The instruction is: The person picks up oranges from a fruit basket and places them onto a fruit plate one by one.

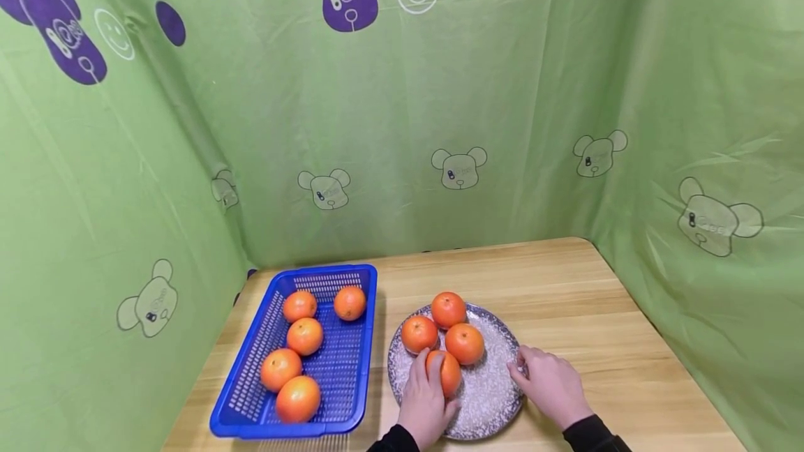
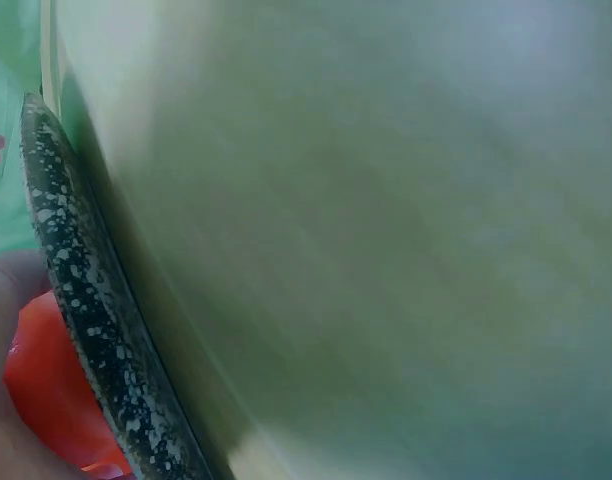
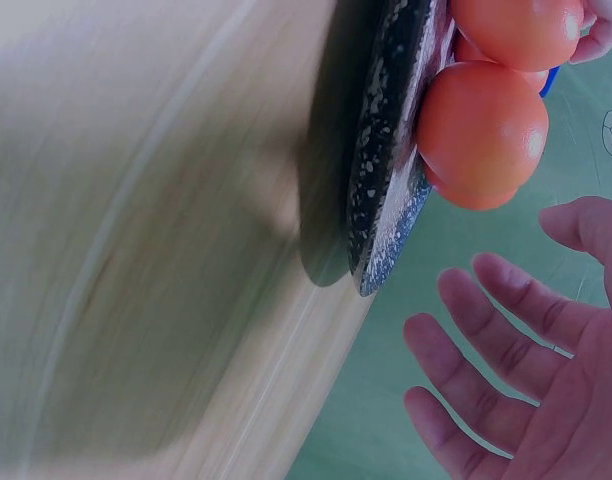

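Note:
My left hand [image 1: 424, 397] curls around an orange [image 1: 450, 374] at the near left of a speckled grey plate [image 1: 491, 402]. Three more oranges, one of them [image 1: 465, 344] right behind the held one, sit toward the plate's far left side. In the left wrist view, red-orange skin [image 2: 51, 385] shows between the hand and the plate's dark rim [image 2: 96, 290]. Beside the plate's right rim is my right hand [image 1: 554, 383], holding nothing. The right wrist view shows its fingers [image 3: 486, 320] spread and loosely bent, apart from the oranges [image 3: 483, 130].
A blue plastic basket [image 1: 367, 368] with several oranges [image 1: 298, 399] stands left of the plate. Both rest on a wooden table [image 1: 565, 291]. Green printed curtains [image 1: 402, 103] surround the table at the back and sides.

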Motion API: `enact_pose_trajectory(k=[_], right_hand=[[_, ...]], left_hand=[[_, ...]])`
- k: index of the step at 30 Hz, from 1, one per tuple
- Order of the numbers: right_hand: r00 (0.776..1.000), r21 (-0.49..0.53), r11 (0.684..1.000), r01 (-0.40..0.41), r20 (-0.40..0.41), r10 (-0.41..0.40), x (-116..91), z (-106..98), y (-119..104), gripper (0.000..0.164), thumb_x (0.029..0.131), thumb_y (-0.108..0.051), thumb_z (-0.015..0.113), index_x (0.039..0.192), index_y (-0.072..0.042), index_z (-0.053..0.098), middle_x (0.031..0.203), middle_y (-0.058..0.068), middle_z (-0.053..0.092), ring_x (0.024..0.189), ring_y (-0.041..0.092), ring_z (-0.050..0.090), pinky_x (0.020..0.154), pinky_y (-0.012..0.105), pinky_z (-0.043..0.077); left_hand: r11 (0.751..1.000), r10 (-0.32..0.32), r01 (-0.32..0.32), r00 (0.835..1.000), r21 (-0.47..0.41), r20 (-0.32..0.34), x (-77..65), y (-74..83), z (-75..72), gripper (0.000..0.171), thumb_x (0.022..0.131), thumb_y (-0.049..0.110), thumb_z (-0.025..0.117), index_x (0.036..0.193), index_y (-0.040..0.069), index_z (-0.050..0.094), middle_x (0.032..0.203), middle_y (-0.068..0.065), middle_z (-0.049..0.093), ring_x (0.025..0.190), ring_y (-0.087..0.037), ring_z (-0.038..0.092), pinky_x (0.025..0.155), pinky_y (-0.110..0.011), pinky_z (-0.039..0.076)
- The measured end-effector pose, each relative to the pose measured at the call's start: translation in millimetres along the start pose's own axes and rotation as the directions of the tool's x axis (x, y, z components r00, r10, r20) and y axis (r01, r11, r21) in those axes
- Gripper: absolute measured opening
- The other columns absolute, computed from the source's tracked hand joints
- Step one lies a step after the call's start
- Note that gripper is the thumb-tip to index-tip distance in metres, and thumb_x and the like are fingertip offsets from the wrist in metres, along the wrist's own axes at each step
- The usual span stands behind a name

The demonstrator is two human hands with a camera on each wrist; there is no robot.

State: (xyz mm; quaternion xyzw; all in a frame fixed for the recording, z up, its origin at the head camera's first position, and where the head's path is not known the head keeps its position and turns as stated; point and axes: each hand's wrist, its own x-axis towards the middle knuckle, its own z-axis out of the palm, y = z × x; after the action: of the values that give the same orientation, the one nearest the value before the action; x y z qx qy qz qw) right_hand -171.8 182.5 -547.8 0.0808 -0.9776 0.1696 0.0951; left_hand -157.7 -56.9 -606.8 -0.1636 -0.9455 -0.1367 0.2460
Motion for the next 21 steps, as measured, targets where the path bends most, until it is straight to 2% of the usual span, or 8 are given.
enact_pose_trajectory(k=[8,11,14,18,21], right_hand=[[1.0,0.012,1.0,-0.002,-0.003,0.002,0,0,-1,0.017,0.085,-0.031,0.068,0.081,-0.016,0.061,0.063,-0.006,0.051,0.053,0.011,0.045,0.05,0.03,0.04],[1.0,0.01,1.0,-0.006,0.009,0.006,0,0,0,0.017,0.085,-0.031,0.067,0.082,-0.016,0.061,0.063,-0.006,0.05,0.053,0.012,0.045,0.05,0.03,0.04],[1.0,0.008,1.0,-0.008,0.016,0.008,1,0,0,0.018,0.086,-0.032,0.067,0.081,-0.016,0.06,0.062,-0.006,0.049,0.052,0.011,0.044,0.049,0.03,0.038],[1.0,0.001,1.0,-0.002,0.009,0.002,1,-1,0,0.018,0.085,-0.032,0.068,0.08,-0.016,0.059,0.062,-0.007,0.048,0.052,0.011,0.044,0.049,0.03,0.039],[1.0,-0.006,1.0,0.004,0.004,-0.004,1,-3,-1,0.018,0.085,-0.031,0.069,0.08,-0.017,0.059,0.062,-0.006,0.049,0.053,0.012,0.045,0.05,0.03,0.04]], left_hand=[[0.996,0.062,-0.06,0.997,0.064,-0.038,-7.8,-6.0,0.3,0.098,0.061,0.044,0.083,0.138,0.01,0.032,0.14,-0.023,0.036,0.119,-0.036,0.049,0.094,-0.044,0.049],[0.995,0.071,-0.071,0.997,0.067,-0.004,-7.5,-6.3,-7.3,0.1,0.063,0.046,0.081,0.142,0.01,0.03,0.143,-0.025,0.034,0.122,-0.039,0.048,0.097,-0.045,0.047],[0.995,0.082,-0.084,0.996,0.048,0.042,-3.0,-6.6,-22.5,0.102,0.067,0.049,0.078,0.146,0.011,0.026,0.146,-0.024,0.032,0.127,-0.04,0.044,0.1,-0.048,0.045],[0.993,0.111,-0.114,0.991,0.033,0.069,9.9,-9.0,-55.2,0.103,0.071,0.052,0.075,0.149,0.009,0.024,0.147,-0.025,0.033,0.131,-0.041,0.042,0.1,-0.053,0.044],[0.998,0.06,-0.06,0.994,-0.002,0.096,26.4,-20.1,-87.1,0.102,0.076,0.053,0.07,0.153,0.009,0.019,0.154,-0.025,0.023,0.139,-0.041,0.032,0.107,-0.054,0.037]])
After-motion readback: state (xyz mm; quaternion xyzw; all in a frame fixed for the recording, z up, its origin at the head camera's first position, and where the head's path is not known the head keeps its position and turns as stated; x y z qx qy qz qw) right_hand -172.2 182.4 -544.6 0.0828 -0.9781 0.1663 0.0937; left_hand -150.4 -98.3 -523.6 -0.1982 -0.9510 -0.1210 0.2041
